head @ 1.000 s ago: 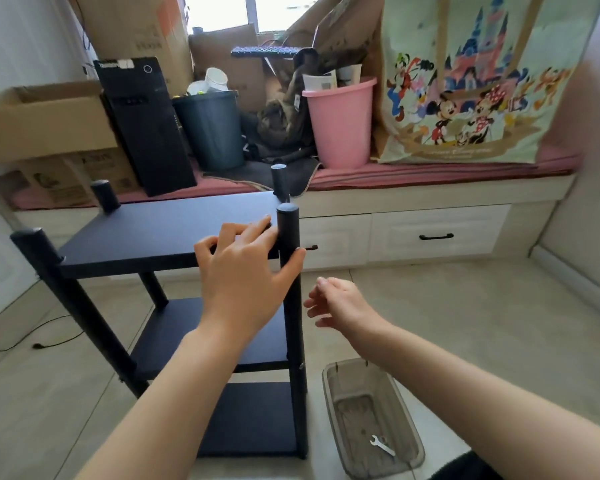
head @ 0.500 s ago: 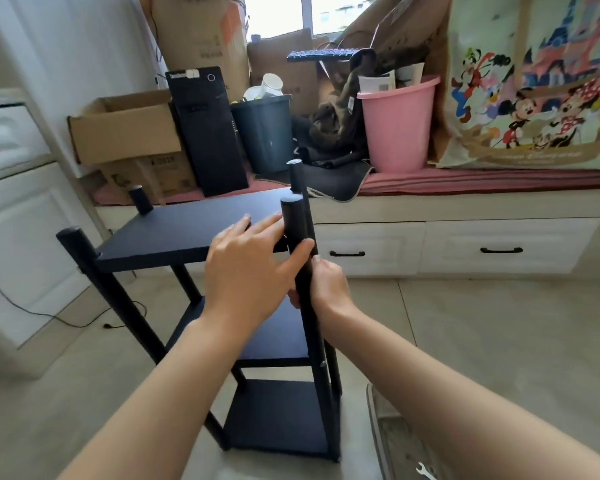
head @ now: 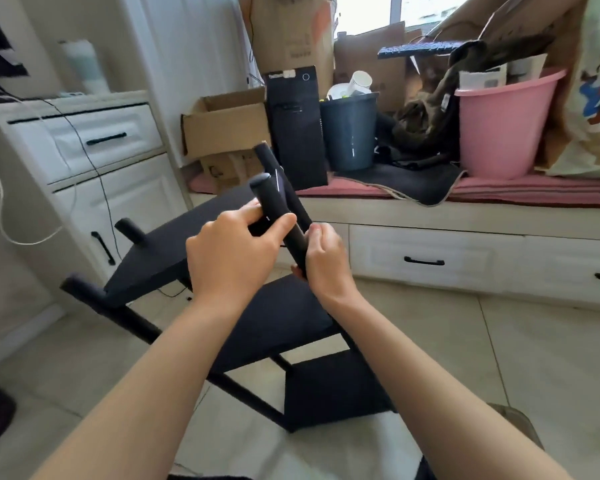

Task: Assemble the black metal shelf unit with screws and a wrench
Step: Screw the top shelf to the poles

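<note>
1. The black metal shelf unit (head: 187,251) stands tilted on the tiled floor (head: 499,341), its three boards stepping down toward the lower right and its top leaning toward the white drawer cabinet (head: 94,143).
2. The near post (head: 274,209) of the shelf unit slants up to the left; its rounded cap sits above both hands.
3. The left hand (head: 229,258) grips that post just below the cap, thumb across the front and fingers curled round the far side.
4. The right hand (head: 323,258) holds the same post just below the left hand, fingers wrapped round it from the right, fingertips touching the post beside the left thumb.
5. Behind the shelf unit runs a window bench (head: 465,216) with white drawers and a striped red cushion on top.
6. On the bench, directly behind the shelf unit's top, stands a black computer tower (head: 297,133); left of it is an open cardboard box (head: 222,123).
7. Right of the tower, further from the shelf unit, stand a dark blue bin (head: 349,133) and then a pink bucket (head: 499,129), with dark cloth heaped between them.
</note>
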Motion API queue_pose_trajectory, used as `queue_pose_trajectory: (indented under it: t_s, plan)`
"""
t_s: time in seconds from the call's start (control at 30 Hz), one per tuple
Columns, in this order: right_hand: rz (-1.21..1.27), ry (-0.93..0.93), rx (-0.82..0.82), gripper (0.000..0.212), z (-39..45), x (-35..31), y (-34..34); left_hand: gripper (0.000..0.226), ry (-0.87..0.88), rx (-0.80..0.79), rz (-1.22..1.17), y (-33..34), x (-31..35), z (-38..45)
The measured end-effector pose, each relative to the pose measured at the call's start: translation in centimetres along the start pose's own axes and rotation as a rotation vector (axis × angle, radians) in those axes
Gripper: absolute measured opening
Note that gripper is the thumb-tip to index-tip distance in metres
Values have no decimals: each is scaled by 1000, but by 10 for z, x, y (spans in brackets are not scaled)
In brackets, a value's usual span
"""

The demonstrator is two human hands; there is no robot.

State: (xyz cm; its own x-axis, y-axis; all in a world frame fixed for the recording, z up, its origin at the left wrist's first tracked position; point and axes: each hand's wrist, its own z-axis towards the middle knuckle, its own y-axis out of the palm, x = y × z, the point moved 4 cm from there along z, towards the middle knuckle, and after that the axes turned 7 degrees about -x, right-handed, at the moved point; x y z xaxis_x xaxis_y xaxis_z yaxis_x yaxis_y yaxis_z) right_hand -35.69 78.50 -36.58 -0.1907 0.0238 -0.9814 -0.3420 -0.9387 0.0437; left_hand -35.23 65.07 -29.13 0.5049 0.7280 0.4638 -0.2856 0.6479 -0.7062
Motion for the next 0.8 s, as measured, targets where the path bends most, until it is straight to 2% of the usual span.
queue_pose_trajectory:
  t_s: [0.17,0.27,0.37,0.47,0.7,0.8]
  plan:
    - [-123,-129,-94,28,-3,-8,56,29,-140,91,-66,-36,-46,-10]
    - [-245,-218,-126,24,-8,-5,87,16,-219,94,-152,-57,-76,-17]
    - [-302,-299,-166,27,-13,-5,114,24,-260,95,-249,-74,-103,-22]
    - [-395,-374,-249,32,-14,-9,138,18,-297,122,-324,-83,-127,-26]
    - [-556,-432,-325,28,-6,7,160,9,-358,192,-413,-72,-168,-46]
    - [-648,-456,-341,27,-11,22,154,20,-418,212,-513,-50,-179,-65]
